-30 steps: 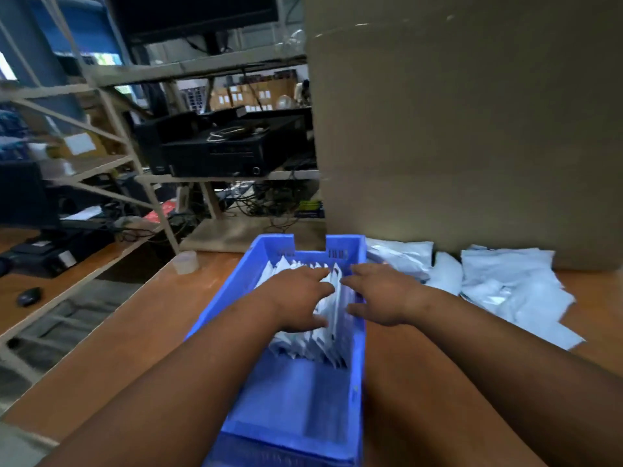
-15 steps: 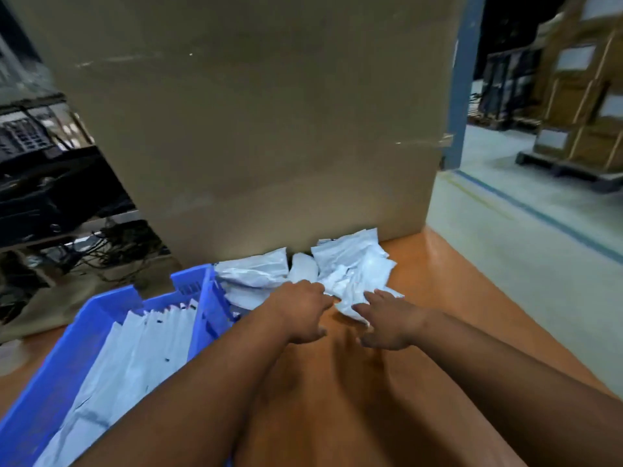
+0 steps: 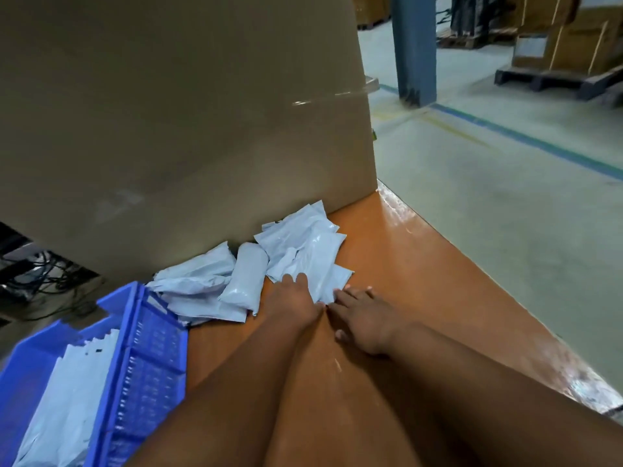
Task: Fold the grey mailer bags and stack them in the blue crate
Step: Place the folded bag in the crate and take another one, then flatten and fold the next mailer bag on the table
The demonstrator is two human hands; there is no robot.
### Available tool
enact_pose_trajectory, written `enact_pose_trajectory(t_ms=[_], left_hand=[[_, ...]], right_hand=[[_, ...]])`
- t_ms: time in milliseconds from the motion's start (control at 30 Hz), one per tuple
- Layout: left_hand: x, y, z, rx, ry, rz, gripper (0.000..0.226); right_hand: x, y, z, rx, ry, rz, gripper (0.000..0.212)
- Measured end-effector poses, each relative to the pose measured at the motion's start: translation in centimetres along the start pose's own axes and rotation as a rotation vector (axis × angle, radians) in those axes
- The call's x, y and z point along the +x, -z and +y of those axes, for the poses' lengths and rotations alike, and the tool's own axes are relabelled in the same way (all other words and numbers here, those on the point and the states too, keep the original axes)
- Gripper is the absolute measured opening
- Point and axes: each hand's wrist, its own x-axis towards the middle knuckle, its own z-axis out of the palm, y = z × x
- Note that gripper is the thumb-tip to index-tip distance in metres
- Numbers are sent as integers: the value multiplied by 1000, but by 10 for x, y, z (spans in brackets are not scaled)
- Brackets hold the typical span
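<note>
A loose pile of grey mailer bags (image 3: 303,251) lies on the orange table against a big cardboard box. My left hand (image 3: 293,303) rests on the nearest bag of the pile, fingers stretched forward. Just to its right, my right hand (image 3: 362,316) lies on the table with fingers spread, their tips touching that bag's near edge. The blue crate (image 3: 148,348) stands at the lower left, apart from both hands. Several folded grey bags (image 3: 77,382) stand on edge inside it.
The tall cardboard box (image 3: 168,129) walls off the back of the orange table (image 3: 421,281). The table's right edge drops to a concrete floor (image 3: 505,197). A blue pillar (image 3: 416,45) and pallets with boxes (image 3: 566,52) stand far right.
Both hands left the folded bags in the crate and moved right onto the loose pile. The view swung right with them, so the crate now sits at the lower left.
</note>
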Motion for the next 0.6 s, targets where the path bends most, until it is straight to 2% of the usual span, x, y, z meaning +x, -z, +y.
enact_pose_trajectory(t_ms=[133, 300, 400, 500, 600], left_hand=[[11, -21, -2, -50, 85, -38, 90], [5, -56, -27, -285, 54, -17, 98], [-46, -38, -27, -433, 53, -90, 85], [-101, -28, -34, -414, 39, -109, 91], [-152, -41, -55, -420, -32, -66, 86]], right_hand=[[8, -7, 8, -33, 27, 4, 71], [8, -10, 23, 4, 45, -4, 72], [-2, -10, 36, 157, 14, 165, 73], [-24, -7, 38, 283, -37, 365, 64], [-55, 0, 23, 176, -10, 542, 52]])
